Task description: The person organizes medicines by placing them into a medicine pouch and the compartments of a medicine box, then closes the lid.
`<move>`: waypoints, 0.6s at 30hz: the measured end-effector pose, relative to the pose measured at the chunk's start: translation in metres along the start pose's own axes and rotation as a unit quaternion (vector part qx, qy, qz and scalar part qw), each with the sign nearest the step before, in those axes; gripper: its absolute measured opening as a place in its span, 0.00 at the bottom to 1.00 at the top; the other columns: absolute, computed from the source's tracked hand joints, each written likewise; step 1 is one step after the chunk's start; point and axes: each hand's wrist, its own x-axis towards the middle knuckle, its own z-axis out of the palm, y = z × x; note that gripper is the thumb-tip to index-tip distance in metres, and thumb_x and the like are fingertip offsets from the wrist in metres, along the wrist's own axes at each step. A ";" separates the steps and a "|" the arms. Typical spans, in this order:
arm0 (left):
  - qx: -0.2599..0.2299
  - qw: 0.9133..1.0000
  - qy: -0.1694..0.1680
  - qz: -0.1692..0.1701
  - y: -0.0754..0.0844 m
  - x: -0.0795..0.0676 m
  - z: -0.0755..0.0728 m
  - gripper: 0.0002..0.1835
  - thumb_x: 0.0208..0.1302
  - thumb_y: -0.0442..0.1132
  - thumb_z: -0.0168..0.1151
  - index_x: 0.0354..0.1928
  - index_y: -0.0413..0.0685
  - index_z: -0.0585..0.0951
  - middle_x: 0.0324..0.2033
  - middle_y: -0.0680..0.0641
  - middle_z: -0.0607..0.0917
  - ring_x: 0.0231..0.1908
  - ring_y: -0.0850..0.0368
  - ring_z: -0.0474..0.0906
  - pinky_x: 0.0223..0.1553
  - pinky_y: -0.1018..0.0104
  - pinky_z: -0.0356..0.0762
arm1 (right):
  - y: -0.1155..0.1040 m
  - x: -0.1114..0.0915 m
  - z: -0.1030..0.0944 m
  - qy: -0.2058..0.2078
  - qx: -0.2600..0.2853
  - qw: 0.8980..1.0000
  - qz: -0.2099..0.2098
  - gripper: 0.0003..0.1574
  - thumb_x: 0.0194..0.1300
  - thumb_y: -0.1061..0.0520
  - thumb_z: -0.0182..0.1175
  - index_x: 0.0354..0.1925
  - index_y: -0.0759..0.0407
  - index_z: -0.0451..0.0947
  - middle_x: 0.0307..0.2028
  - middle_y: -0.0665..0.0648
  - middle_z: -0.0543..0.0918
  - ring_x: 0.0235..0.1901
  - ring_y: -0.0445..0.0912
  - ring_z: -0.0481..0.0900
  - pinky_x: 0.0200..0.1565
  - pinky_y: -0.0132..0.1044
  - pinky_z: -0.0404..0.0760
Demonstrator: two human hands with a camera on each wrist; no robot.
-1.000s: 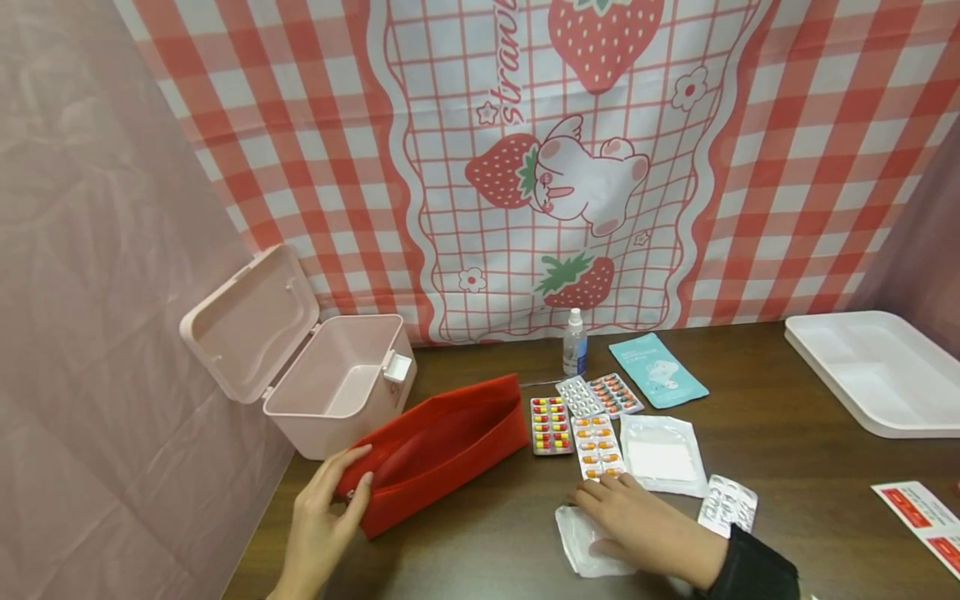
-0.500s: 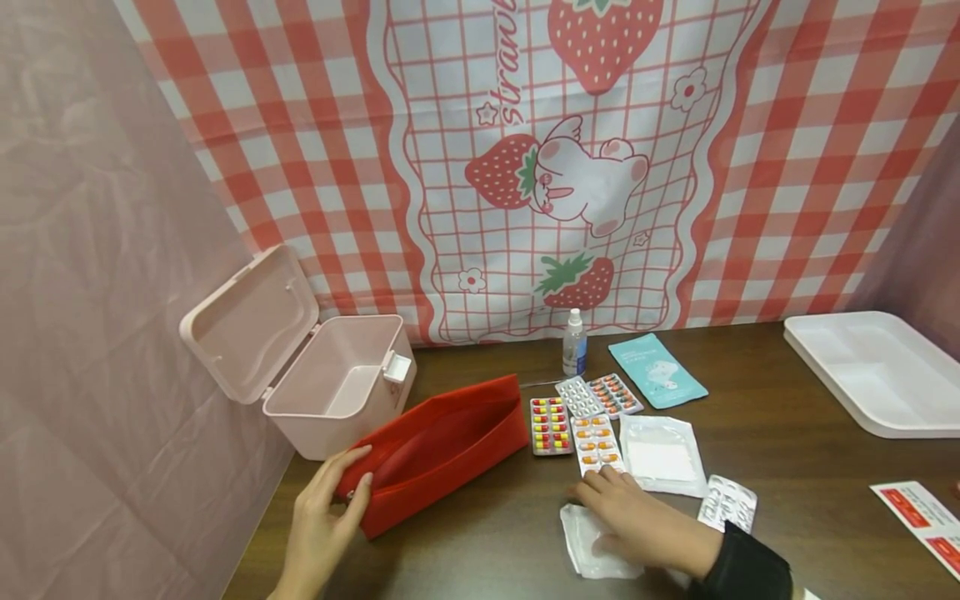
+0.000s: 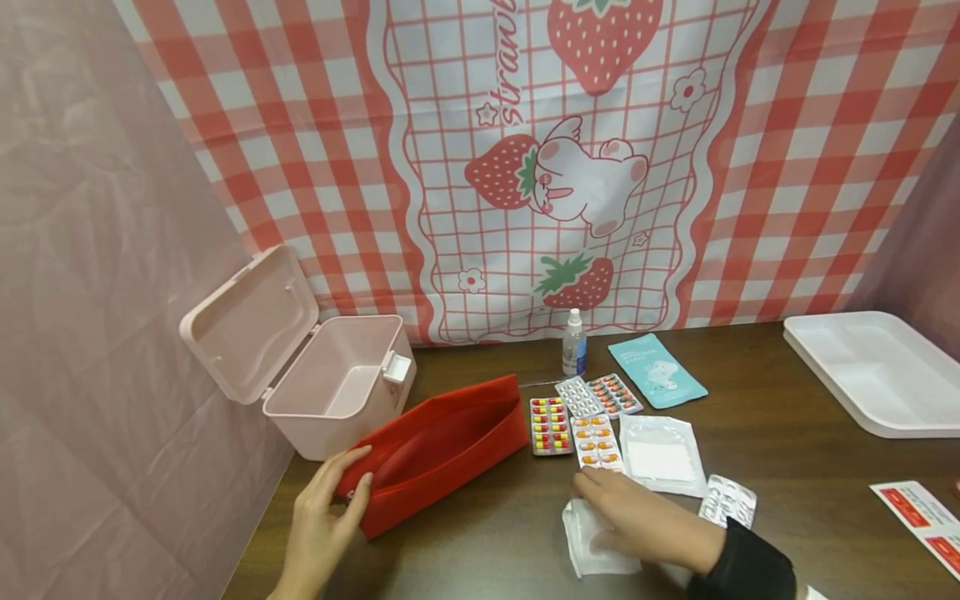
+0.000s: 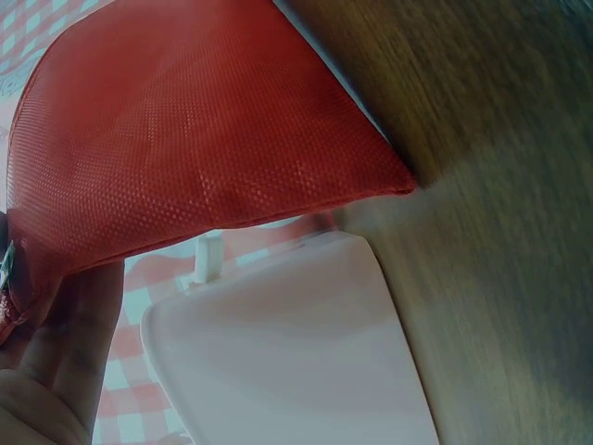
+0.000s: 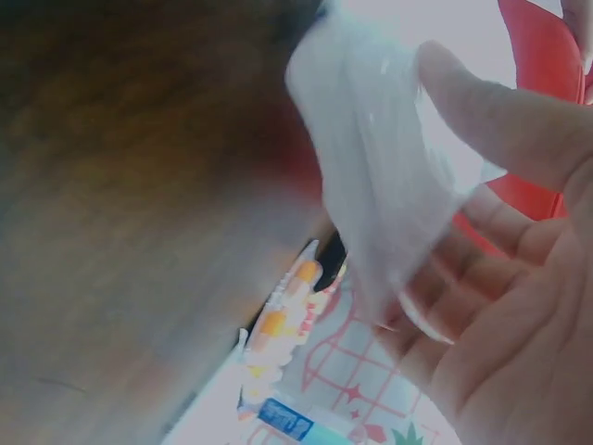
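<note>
My left hand [image 3: 324, 512] pinches the near left end of a red zip pouch [image 3: 442, 475], whose mouth gapes upward on the table. In the left wrist view the pouch's woven side [image 4: 204, 120] fills the top, with fingers behind its edge. My right hand [image 3: 645, 517] grips a white gauze packet [image 3: 588, 542] between thumb and fingers. The right wrist view shows that packet [image 5: 380, 139] tilted, the thumb on its near face. Just beyond the right hand lie an orange-and-white capsule blister [image 3: 596, 440] and another white packet [image 3: 662, 457].
A pink lidded box [image 3: 337, 375] stands open behind the pouch. Further blister packs [image 3: 551, 427], a spray bottle [image 3: 574, 346] and a teal sachet [image 3: 658, 371] lie or stand at centre back. A silver blister [image 3: 727, 502] is beside the right wrist. At right are a white tray [image 3: 877, 375] and a red-and-white card [image 3: 918, 512].
The right hand has shifted slightly to the right, and the gauze packet it holds now looks more tilted and narrower. The left hand and the pouch have stayed put.
</note>
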 end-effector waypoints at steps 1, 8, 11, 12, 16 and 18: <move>0.000 1.000 0.000 0.000 0.001 0.001 0.000 0.25 0.38 0.17 0.64 0.45 0.36 0.79 0.38 0.41 0.82 0.38 0.59 0.77 0.33 0.82 0.70 | 0.000 0.001 -0.001 0.001 0.007 1.000 -0.003 0.27 0.40 0.54 0.71 0.37 0.54 0.68 0.34 0.48 0.76 0.33 0.42 0.75 0.36 0.37 0.76; 0.001 1.000 0.000 -0.001 -0.015 -0.008 0.004 0.26 0.38 0.18 0.65 0.46 0.38 0.79 0.39 0.43 0.82 0.42 0.60 0.77 0.46 0.84 0.67 | -0.005 0.013 -0.013 0.039 0.008 0.998 -0.043 0.18 0.49 0.61 0.65 0.38 0.53 0.69 0.30 0.46 0.79 0.28 0.37 0.75 0.28 0.32 0.73; 0.002 1.000 0.000 -0.002 -0.021 -0.012 0.006 0.27 0.39 0.18 0.65 0.46 0.39 0.79 0.39 0.43 0.82 0.42 0.60 0.77 0.45 0.84 0.68 | -0.008 0.021 -0.017 0.075 -0.013 0.995 -0.063 0.16 0.50 0.63 0.64 0.37 0.53 0.70 0.29 0.45 0.78 0.29 0.37 0.75 0.30 0.33 0.74; 0.002 1.000 0.000 -0.002 -0.022 -0.012 0.006 0.27 0.39 0.18 0.65 0.46 0.39 0.79 0.39 0.43 0.82 0.42 0.60 0.77 0.44 0.84 0.68 | -0.009 0.023 -0.019 0.088 -0.021 0.994 -0.069 0.16 0.50 0.63 0.64 0.38 0.53 0.71 0.30 0.46 0.79 0.30 0.38 0.76 0.31 0.34 0.75; 0.002 1.000 0.000 -0.001 -0.023 -0.013 0.006 0.27 0.39 0.18 0.65 0.46 0.39 0.79 0.39 0.43 0.82 0.42 0.60 0.77 0.45 0.84 0.67 | -0.011 0.036 -0.026 0.135 -0.047 0.986 -0.088 0.17 0.50 0.66 0.61 0.40 0.55 0.73 0.33 0.47 0.80 0.35 0.40 0.78 0.37 0.37 0.76; 0.002 1.000 0.001 0.000 -0.022 -0.012 0.006 0.26 0.39 0.18 0.65 0.46 0.39 0.79 0.39 0.43 0.82 0.42 0.60 0.77 0.46 0.84 0.67 | -0.013 0.042 -0.030 0.155 -0.054 0.982 -0.093 0.18 0.49 0.67 0.59 0.41 0.56 0.74 0.34 0.48 0.80 0.35 0.41 0.78 0.37 0.37 0.76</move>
